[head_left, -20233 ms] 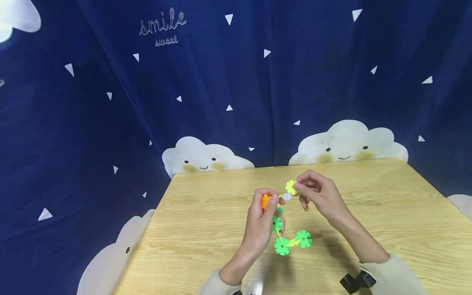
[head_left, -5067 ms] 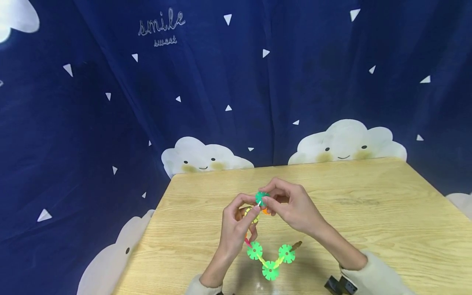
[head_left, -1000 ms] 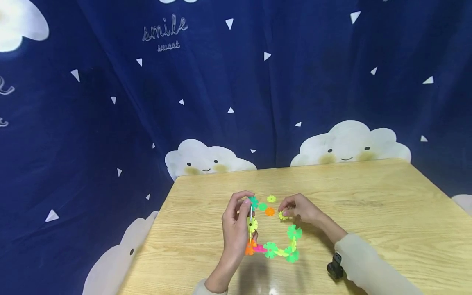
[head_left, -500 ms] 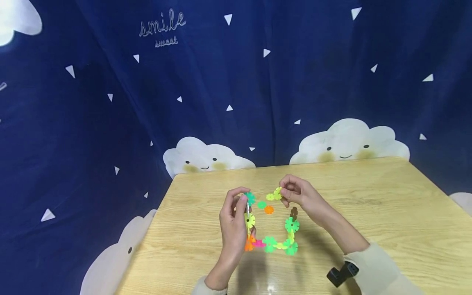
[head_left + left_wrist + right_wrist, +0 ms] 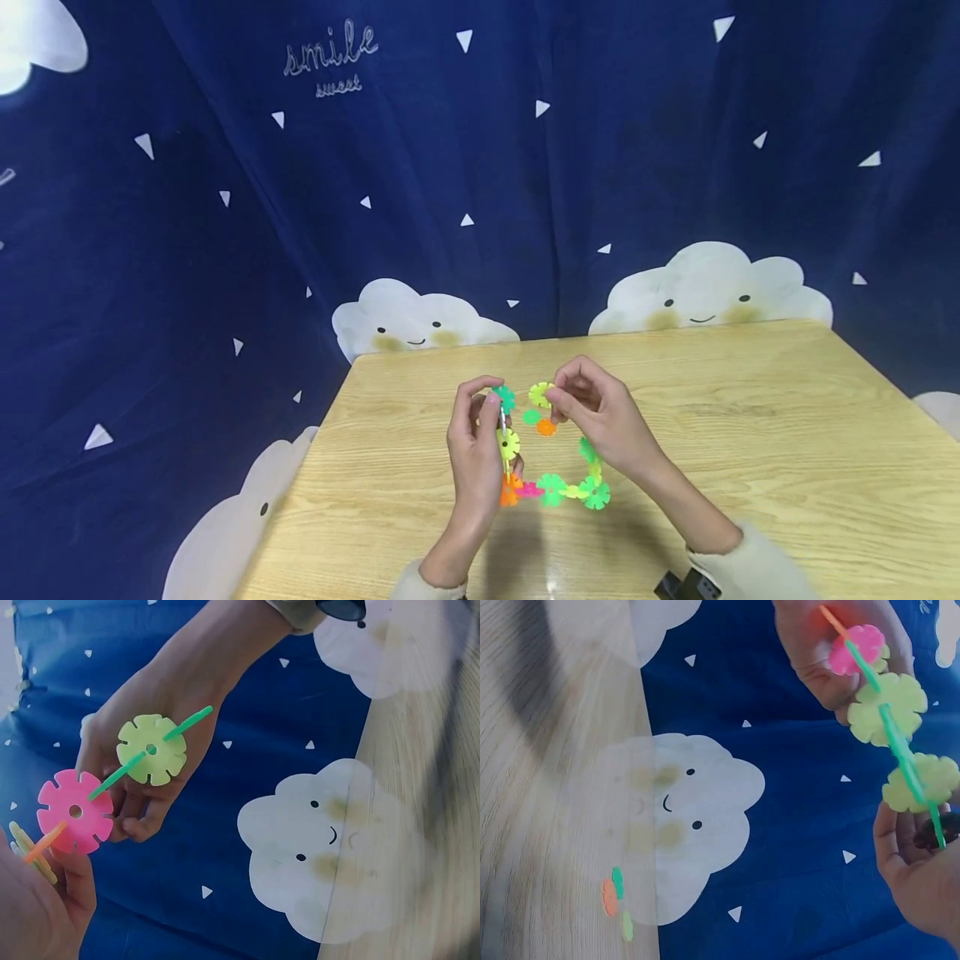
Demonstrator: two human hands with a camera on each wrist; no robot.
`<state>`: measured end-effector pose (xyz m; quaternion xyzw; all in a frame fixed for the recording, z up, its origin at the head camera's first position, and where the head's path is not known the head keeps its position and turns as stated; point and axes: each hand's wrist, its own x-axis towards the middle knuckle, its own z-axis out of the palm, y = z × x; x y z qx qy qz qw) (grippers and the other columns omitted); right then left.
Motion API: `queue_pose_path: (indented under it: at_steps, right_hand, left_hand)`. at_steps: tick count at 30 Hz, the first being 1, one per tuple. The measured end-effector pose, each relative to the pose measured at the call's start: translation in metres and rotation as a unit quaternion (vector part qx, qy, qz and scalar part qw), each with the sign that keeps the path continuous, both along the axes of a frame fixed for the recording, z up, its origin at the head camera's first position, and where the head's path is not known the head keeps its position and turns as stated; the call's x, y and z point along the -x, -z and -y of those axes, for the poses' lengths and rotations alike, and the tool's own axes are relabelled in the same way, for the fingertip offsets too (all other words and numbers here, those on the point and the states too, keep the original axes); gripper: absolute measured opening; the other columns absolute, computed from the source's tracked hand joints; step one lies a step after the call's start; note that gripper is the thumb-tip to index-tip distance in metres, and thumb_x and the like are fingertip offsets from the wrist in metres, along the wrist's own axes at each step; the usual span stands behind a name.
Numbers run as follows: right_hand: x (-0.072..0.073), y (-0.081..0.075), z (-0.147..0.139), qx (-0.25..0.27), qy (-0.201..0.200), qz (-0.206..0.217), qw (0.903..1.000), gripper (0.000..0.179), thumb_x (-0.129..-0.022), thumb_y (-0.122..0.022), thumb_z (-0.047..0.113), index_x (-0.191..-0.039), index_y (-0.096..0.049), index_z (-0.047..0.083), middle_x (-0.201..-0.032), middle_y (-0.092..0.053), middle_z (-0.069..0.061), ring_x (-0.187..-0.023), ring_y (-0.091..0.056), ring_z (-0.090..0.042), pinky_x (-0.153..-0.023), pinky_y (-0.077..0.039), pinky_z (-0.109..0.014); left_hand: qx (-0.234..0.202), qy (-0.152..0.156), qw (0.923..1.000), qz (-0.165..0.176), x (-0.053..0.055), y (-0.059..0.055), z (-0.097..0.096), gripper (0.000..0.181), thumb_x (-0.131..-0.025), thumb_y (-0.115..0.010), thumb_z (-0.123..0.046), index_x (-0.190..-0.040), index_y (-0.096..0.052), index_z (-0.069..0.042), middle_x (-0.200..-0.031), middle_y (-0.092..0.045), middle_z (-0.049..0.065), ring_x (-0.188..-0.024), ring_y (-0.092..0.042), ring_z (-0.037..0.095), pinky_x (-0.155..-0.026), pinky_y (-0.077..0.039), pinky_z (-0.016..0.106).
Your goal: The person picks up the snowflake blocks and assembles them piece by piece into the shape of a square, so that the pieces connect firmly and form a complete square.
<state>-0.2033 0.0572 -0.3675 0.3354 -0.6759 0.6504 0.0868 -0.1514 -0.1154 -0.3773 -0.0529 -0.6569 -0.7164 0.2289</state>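
My left hand (image 5: pixel 476 442) grips one side of a chain of snowflake discs, its thumb near the teal disc (image 5: pixel 504 398) at the upper end. From there the chain runs down through a yellow disc (image 5: pixel 509 444) and an orange disc (image 5: pixel 511 490). It turns right through a pink disc (image 5: pixel 75 811) and green disc (image 5: pixel 551 490), then up behind my right hand (image 5: pixel 603 417). That hand pinches a separate yellow disc (image 5: pixel 542 394), apart from the teal one. A brown disc (image 5: pixel 934 831) shows in the right wrist view; my right hand hides it in the head view.
On the wooden table (image 5: pixel 750 467) lie a loose green disc (image 5: pixel 532 417), an orange disc (image 5: pixel 546 427) and a yellow-green disc (image 5: pixel 627 927). A dark blue curtain (image 5: pixel 420 167) with clouds hangs behind the table's far edge.
Over the last second my right hand lifted a yellow disc and carried it left towards the teal end. My left hand stayed nearly still. Five seconds ago both hands met at the teal disc.
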Motion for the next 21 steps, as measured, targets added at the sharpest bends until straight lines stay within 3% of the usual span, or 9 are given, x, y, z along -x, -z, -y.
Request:
queue_pose_path:
  at_steps: [9, 16, 21]
  right_hand:
    - [-0.0045, 0.0002, 0.0066, -0.027, 0.023, -0.033, 0.9988, 0.014, -0.096, -0.072, 0.001, -0.099, -0.062, 0.012, -0.088, -0.067, -0.008, -0.072, -0.064, -0.027, -0.069, -0.059, -0.028]
    - [-0.0054, -0.0015, 0.0078, -0.006, 0.01, -0.053, 0.9985, 0.022, -0.09, -0.073, -0.009, -0.098, -0.066, 0.01, -0.093, -0.07, -0.007, -0.075, -0.068, -0.021, -0.075, -0.062, -0.029]
    - [-0.0063, -0.0033, 0.0079, 0.0, 0.014, -0.068, 0.9976, 0.022, -0.087, -0.077, -0.008, -0.097, -0.068, 0.011, -0.094, -0.071, -0.007, -0.078, -0.07, -0.02, -0.076, -0.063, -0.029]
  left_hand:
    - [-0.011, 0.015, 0.9998, 0.011, -0.0011, 0.0006, -0.0028, 0.017, -0.109, -0.051, -0.019, -0.121, -0.064, -0.023, -0.079, -0.046, 0.007, -0.044, -0.044, 0.012, -0.032, -0.041, 0.025]
    - [-0.016, 0.036, 0.9991, 0.017, -0.0012, 0.0002, -0.0028, 0.02, -0.11, -0.051, -0.023, -0.118, -0.069, -0.019, -0.083, -0.049, 0.015, -0.042, -0.044, 0.013, -0.032, -0.043, 0.026]
    - [-0.009, 0.042, 0.9989, 0.016, -0.0006, 0.0005, -0.0025, 0.023, -0.11, -0.052, -0.026, -0.117, -0.072, -0.016, -0.08, -0.05, 0.011, -0.039, -0.045, 0.012, -0.032, -0.043, 0.025]
